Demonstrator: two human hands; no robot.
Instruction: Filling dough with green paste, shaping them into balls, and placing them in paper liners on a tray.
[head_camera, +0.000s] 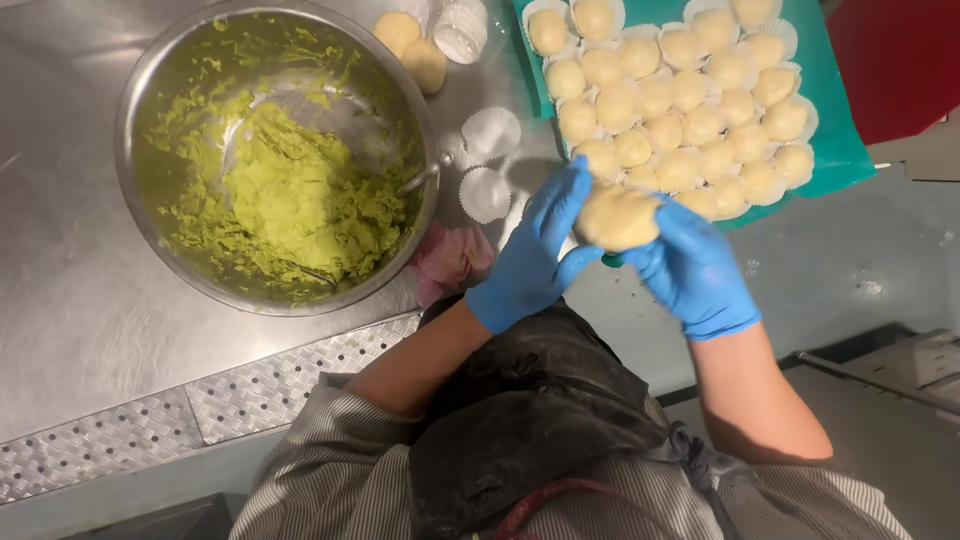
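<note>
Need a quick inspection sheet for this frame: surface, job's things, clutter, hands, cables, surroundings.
Surface: steel counter with a perforated strip along its near edge.
Job's things: pale dough ball held between both hands; green tray packed with similar balls in white paper cups; steel bowl of green paste.
Clutter: loose paper cups, two bare dough balls, pink cloth.
Hands: left hand and right hand, both in blue gloves, cupping the ball.
Cables: nothing seen.
Surroundings: red object at the top right; dark apron below.
</note>
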